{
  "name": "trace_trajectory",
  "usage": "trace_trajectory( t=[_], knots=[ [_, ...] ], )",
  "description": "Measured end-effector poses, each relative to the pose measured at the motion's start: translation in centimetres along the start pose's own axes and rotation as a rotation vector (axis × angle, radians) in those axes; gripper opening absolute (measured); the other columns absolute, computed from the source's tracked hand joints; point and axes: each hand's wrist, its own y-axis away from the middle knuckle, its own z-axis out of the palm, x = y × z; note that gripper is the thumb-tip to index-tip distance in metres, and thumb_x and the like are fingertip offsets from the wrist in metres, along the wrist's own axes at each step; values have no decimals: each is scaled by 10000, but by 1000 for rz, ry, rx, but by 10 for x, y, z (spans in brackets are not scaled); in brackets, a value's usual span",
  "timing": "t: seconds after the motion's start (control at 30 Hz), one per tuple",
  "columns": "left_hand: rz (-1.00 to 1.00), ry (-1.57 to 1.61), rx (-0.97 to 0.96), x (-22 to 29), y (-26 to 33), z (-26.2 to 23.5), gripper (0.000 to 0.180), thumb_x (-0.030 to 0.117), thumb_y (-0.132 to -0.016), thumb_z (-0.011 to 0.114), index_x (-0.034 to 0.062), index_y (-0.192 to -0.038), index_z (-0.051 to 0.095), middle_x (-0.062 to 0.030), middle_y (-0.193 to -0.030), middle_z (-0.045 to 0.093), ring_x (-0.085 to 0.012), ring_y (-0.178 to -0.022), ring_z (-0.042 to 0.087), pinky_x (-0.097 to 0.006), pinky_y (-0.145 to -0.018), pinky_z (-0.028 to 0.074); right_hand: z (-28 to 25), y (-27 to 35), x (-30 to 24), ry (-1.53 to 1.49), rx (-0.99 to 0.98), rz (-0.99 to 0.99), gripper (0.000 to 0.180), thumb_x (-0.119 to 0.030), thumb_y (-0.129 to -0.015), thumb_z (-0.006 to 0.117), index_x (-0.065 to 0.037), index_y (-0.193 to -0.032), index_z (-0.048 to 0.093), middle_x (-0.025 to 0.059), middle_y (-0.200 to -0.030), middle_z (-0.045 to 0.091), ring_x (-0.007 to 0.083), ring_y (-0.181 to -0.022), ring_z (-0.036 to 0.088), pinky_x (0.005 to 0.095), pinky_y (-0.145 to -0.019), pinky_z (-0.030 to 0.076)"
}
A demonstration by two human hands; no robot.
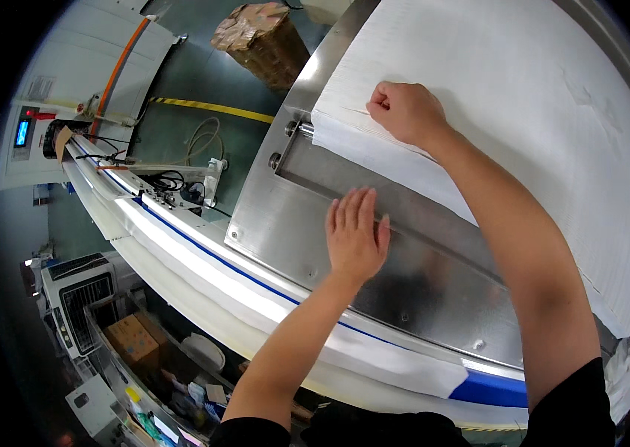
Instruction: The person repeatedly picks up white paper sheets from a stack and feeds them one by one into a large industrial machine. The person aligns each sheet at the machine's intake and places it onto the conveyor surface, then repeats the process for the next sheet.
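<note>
A broad pile of thin white sheets [508, 82] covers the far right of a stainless steel table [449, 305]. Over the pile's near edge my right hand [408, 112] is closed, fingers curled in. Whether it pinches a sheet is hidden. My left hand [357, 235] lies palm down above the bare steel, fingers stretched and holding nothing. Between the hands runs a recessed slot [345, 167] in the tabletop, partly overhung by the white sheets.
A long rail with a blue strip [211, 253] and white cloth [389, 365] borders the table's near side. Beyond the left end stand a taped brown carton [263, 48] and a white machine with a small lit screen [22, 133]. A grey bin [99, 328] holds cardboard and bottles.
</note>
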Motion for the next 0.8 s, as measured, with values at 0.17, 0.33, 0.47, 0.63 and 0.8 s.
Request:
trace_trajectory(
  t=[0.17, 0.33, 0.47, 0.63, 0.8],
  knots=[
    [120, -129, 214, -37, -65, -12, 478, 147, -847, 506, 35, -1302, 414, -149, -1309, 456, -318, -1248, 397, -461, -1050, 266, 2, 3, 2, 16, 35, 6, 166, -264, -783, 569, -129, -818, 659, 55, -778, 669, 277, -741, 630, 403, -678, 499],
    [250, -325, 172, -64, -109, -16, 504, 122, -830, 502, 84, -1324, 409, -121, -1335, 447, -289, -1256, 399, -451, -1059, 263, 1, 2, 3, 26, 49, 10, 174, -277, -798, 597, -115, -826, 653, 34, -748, 665, 228, -696, 626, 358, -643, 491],
    [260, -313, 175, -68, -110, -14, 447, 153, -822, 533, 113, -1262, 465, -92, -1317, 470, -270, -1239, 420, -438, -1050, 279, 1, 2, 4, 52, 53, 12, 183, -286, -804, 609, -111, -835, 655, 22, -739, 664, 203, -675, 623, 335, -628, 487],
    [267, -325, 227, -71, -107, -15, 402, 212, -813, 570, 128, -1201, 504, -70, -1225, 522, -269, -1162, 470, -431, -973, 330, 1, 0, 4, 53, 45, 22, 199, -300, -800, 612, -110, -830, 659, 31, -730, 665, 209, -672, 624, 340, -636, 491],
    [262, -320, 232, -69, -105, -21, 365, 234, -791, 587, 123, -1133, 528, -67, -1133, 545, -284, -1059, 501, -434, -919, 352, 0, -1, 2, 47, 26, 53, 215, -307, -799, 612, -100, -827, 661, 41, -739, 670, 213, -678, 631, 339, -644, 495]
  ],
)
